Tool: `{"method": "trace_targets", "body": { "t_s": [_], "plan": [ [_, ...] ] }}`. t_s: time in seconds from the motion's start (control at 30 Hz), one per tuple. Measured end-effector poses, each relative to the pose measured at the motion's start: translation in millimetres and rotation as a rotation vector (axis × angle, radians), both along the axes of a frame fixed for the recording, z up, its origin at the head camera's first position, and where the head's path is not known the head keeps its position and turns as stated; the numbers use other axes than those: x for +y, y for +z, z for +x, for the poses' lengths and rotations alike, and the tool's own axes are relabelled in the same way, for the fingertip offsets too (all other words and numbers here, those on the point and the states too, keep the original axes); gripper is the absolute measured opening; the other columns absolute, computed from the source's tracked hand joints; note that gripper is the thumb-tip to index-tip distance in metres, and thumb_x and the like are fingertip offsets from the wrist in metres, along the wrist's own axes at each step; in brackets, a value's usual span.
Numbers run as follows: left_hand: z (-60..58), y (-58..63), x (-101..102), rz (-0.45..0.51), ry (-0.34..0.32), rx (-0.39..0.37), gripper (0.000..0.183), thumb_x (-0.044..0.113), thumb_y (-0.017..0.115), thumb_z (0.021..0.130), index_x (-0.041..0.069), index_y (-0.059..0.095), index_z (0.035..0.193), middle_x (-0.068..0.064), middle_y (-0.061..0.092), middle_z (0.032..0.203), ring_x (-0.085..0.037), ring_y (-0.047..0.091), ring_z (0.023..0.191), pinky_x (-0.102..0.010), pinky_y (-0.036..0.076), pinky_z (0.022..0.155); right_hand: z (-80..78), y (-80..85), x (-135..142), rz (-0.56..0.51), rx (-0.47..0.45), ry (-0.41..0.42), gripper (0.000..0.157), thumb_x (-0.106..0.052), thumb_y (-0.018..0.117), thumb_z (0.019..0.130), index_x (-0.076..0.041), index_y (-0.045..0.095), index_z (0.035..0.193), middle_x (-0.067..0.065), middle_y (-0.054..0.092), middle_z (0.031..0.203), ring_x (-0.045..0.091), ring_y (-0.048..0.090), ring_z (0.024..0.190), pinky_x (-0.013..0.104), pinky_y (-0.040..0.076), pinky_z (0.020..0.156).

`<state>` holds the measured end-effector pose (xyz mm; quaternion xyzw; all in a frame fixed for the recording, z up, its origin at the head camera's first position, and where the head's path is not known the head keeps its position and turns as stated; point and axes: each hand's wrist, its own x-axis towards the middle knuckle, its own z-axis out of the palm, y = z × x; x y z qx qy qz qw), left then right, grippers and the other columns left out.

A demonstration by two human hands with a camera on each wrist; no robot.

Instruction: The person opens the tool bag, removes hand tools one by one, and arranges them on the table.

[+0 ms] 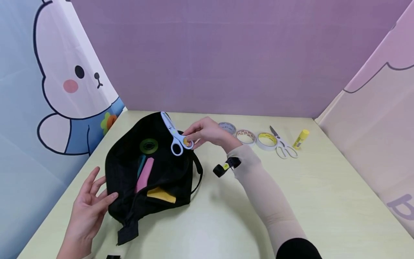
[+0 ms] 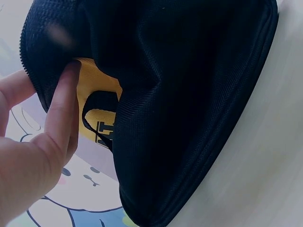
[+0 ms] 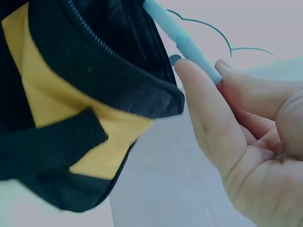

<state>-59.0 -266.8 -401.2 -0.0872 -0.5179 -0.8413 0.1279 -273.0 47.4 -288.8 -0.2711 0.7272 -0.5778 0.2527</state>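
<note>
A black zippered bag (image 1: 123,176) with yellow panels (image 3: 61,101) lies with its mouth spread wide on the table. My left hand (image 1: 88,207) grips its left edge, thumb over the rim and fingers behind the fabric. Between thumb and fingers, my right hand (image 1: 207,133) pinches the handle end of light blue scissors (image 1: 174,135). Their blades point up and away, over the bag's far right rim. Inside the bag sit a green tape roll (image 1: 148,146), a long pink item (image 1: 145,175) and a thin teal item (image 1: 141,165) beside it.
Right of the bag, a row holds three tape rolls, one (image 1: 245,137) in the middle, then white-handled scissors (image 1: 284,147) and a yellow glue stick (image 1: 301,139). A purple panel (image 1: 226,57) stands behind the pale table (image 1: 323,194), with printed cloth on both sides.
</note>
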Motion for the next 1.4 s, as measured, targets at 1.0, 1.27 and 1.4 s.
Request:
{"method": "trace_targets", "body": {
  "t_s": [1.0, 1.27, 1.4],
  "plan": [
    [-1.7, -1.8, -6.8, 0.016, -0.015, 0.017, 0.087, -0.028, 0.047, 0.090, 0.015, 0.016, 0.159, -0.003, 0.055, 0.131, -0.016, 0.068, 0.104, -0.023, 0.057, 0.079, 6.8, -62.5, 129.0, -0.122, 0.037, -0.403, 0.027, 0.011, 0.058, 0.094, 0.024, 0.056, 0.118, 0.008, 0.064, 0.094, 0.014, 0.069, 0.075, 0.034, 0.060, 0.073],
    [-0.8, -2.0, -6.2, 0.015, -0.009, 0.019, 0.087, -0.029, 0.045, 0.089, 0.015, 0.017, 0.159, -0.003, 0.055, 0.130, -0.016, 0.068, 0.104, -0.024, 0.057, 0.081, 5.3, -76.3, 162.0, -0.109, 0.062, -0.462, 0.023, 0.011, 0.059, 0.093, 0.022, 0.060, 0.113, 0.008, 0.068, 0.090, 0.013, 0.070, 0.075, 0.033, 0.060, 0.073],
    [-1.2, -1.6, -5.4, 0.004, -0.004, 0.026, 0.086, -0.030, 0.045, 0.089, 0.015, 0.020, 0.158, -0.003, 0.055, 0.129, -0.017, 0.068, 0.104, -0.025, 0.056, 0.083, 5.2, -77.8, 181.0, -0.114, 0.088, -0.495, 0.025, 0.011, 0.059, 0.093, 0.023, 0.059, 0.115, 0.008, 0.069, 0.091, 0.013, 0.071, 0.075, 0.033, 0.060, 0.073]
  ]
}}
